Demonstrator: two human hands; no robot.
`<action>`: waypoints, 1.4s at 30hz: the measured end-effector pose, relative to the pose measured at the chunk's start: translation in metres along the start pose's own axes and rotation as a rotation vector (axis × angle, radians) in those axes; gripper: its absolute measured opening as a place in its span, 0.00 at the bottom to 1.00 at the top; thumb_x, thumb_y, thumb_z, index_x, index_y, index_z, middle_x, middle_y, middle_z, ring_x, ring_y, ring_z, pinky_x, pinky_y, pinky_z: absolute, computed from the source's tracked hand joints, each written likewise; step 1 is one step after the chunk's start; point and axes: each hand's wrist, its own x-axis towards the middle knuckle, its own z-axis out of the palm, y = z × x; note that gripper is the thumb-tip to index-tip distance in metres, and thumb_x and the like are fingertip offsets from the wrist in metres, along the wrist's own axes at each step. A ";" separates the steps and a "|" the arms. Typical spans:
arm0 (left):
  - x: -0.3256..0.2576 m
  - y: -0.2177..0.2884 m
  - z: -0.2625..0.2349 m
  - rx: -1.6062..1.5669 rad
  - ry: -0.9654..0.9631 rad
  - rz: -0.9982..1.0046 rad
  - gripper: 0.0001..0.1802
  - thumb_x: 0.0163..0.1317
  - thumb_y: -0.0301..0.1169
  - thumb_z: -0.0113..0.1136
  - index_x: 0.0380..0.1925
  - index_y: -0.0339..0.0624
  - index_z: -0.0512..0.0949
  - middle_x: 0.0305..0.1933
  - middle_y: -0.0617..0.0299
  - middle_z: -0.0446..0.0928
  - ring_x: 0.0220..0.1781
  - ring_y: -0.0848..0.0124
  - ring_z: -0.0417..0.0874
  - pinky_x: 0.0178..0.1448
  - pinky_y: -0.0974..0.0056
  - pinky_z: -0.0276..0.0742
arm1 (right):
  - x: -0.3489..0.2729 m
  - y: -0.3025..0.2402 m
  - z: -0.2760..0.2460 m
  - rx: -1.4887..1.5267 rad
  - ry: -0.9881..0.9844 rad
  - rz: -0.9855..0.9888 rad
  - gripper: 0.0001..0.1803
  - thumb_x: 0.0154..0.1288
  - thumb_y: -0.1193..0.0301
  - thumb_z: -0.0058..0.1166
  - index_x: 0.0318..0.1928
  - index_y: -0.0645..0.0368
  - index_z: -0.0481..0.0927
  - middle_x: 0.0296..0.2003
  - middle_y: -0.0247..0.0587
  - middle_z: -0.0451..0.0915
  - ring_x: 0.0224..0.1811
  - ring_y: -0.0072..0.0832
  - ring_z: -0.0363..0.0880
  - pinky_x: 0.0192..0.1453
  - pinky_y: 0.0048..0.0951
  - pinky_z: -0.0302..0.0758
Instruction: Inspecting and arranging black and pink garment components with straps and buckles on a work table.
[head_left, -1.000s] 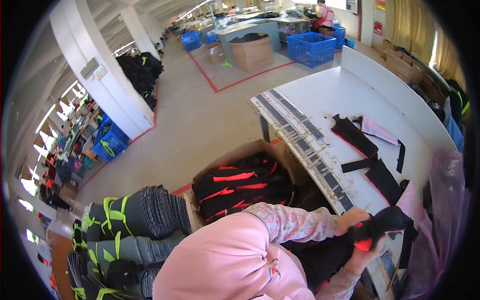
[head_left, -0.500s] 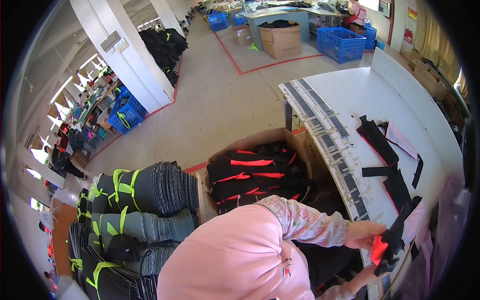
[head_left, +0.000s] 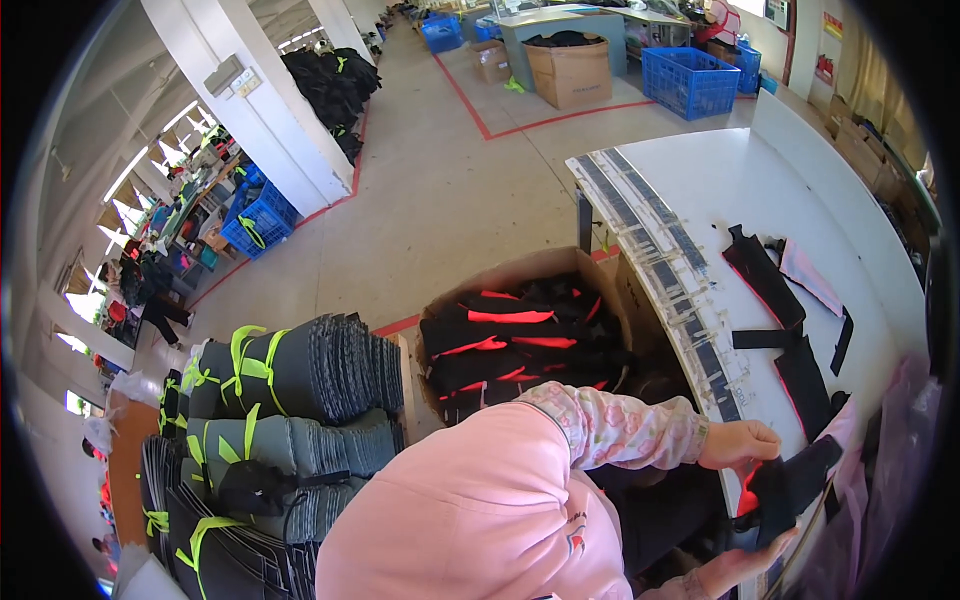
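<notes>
Black-red fabric piece (head_left: pixel 790 485) held w/ both hands.

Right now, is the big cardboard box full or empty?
Full: the open cardboard box is packed with stacked black and red fabric pieces nearly to its rim.

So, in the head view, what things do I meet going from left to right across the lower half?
Bundled grey pieces tied with green straps → cardboard box of black and red pieces → left hand → black and red piece in its grip → white table.

I see a matt black cloth piece (head_left: pixel 790 485) with red trim, a smooth white table (head_left: pixel 720 180), and a brown cardboard box (head_left: pixel 520 275).
</notes>
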 end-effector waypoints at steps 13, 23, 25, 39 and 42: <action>-0.005 0.006 0.039 -0.533 -0.029 0.052 0.12 0.67 0.39 0.52 0.32 0.43 0.74 0.33 0.67 0.80 0.36 0.77 0.81 0.43 0.68 0.77 | -0.013 0.024 0.022 -0.272 0.116 -0.333 0.32 0.62 0.68 0.57 0.63 0.66 0.60 0.54 0.54 0.72 0.55 0.47 0.73 0.58 0.39 0.70; 0.012 0.012 0.021 0.172 0.320 0.411 0.19 0.59 0.39 0.63 0.18 0.46 0.66 0.20 0.76 0.62 0.24 0.86 0.60 0.26 0.74 0.55 | 0.017 -0.074 0.023 1.144 -0.335 0.898 0.29 0.70 0.49 0.39 0.59 0.61 0.68 0.54 0.49 0.72 0.58 0.38 0.70 0.63 0.41 0.63; 0.013 0.007 0.017 0.413 0.318 0.492 0.23 0.58 0.39 0.64 0.16 0.45 0.61 0.18 0.74 0.54 0.24 0.84 0.54 0.25 0.70 0.52 | 0.017 -0.103 0.019 1.459 -0.461 1.230 0.30 0.68 0.46 0.41 0.56 0.59 0.69 0.48 0.46 0.75 0.47 0.35 0.75 0.59 0.48 0.69; 0.023 -0.007 -0.025 1.260 0.030 0.284 0.16 0.54 0.41 0.63 0.28 0.39 0.75 0.24 0.53 0.76 0.32 0.54 0.78 0.35 0.56 0.71 | -0.002 -0.108 0.019 0.698 -0.433 0.758 0.14 0.62 0.76 0.52 0.48 0.63 0.68 0.28 0.36 0.74 0.26 0.22 0.71 0.32 0.22 0.68; 0.033 -0.015 -0.021 1.166 0.073 0.265 0.18 0.53 0.44 0.65 0.24 0.40 0.73 0.25 0.52 0.76 0.28 0.55 0.78 0.32 0.56 0.71 | -0.003 -0.095 0.015 0.601 -0.535 0.688 0.13 0.61 0.78 0.51 0.46 0.65 0.68 0.27 0.36 0.75 0.25 0.22 0.71 0.31 0.23 0.69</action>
